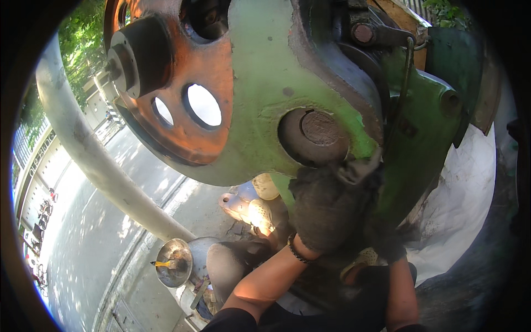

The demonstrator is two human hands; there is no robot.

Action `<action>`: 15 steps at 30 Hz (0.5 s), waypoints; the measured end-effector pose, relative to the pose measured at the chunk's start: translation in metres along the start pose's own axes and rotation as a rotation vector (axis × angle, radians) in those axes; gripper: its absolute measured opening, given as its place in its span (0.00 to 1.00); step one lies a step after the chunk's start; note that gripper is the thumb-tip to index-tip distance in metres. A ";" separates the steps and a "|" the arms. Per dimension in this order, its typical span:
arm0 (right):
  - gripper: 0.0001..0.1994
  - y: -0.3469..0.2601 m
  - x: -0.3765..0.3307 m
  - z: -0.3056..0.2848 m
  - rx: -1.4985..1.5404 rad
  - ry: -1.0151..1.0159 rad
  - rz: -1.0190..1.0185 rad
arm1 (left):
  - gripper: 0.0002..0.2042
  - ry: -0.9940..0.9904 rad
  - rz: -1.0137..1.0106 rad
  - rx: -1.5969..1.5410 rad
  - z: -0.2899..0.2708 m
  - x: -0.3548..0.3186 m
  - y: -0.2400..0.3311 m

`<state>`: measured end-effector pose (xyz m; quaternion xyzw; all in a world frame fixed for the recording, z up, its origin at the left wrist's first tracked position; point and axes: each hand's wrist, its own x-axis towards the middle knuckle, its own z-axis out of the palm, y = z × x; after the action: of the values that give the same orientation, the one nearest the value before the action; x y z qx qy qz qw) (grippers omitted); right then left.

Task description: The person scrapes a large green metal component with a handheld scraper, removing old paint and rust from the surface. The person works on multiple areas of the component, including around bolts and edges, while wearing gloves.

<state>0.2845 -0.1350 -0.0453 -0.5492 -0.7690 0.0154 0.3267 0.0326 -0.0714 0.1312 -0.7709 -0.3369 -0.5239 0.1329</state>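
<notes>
A green machine frame [260, 110] with a round recessed pin [321, 128] fills the upper middle. My left hand [332, 213], in a dark grimy glove with a beaded bracelet at the wrist, is raised against its lower edge below the pin. Its fingers are curled at a greyish, cloth-like piece [359, 167] pressed on the green metal; glove and piece blend together, so the grip is partly hidden. Lower and to the right, my right hand [390, 243], also dark-gloved, is close under the frame. Shadow hides its fingers and anything in them.
An orange wheel [207, 130] with oval holes and a black cylindrical hub [141, 55] stands at upper left. A pale curved pipe [99, 149] crosses the left side. At lower left is a metal pan [187, 264] holding a yellow-handled brush [166, 264]. White sheeting [467, 193] hangs right.
</notes>
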 end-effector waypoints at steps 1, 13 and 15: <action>0.14 0.016 -0.013 0.008 -0.111 -0.011 -0.058 | 0.22 -0.078 -0.096 -0.240 0.000 0.000 0.000; 0.16 0.029 -0.036 0.008 -0.374 -0.071 -0.124 | 0.14 0.062 0.253 0.235 -0.036 -0.021 -0.151; 0.17 0.027 -0.044 0.003 -0.410 -0.089 -0.182 | 0.14 0.082 0.189 0.226 -0.035 -0.023 -0.153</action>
<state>0.3139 -0.1607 -0.0792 -0.5311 -0.8162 -0.1465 0.1742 -0.0985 0.0135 0.1026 -0.7573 -0.3141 -0.4989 0.2810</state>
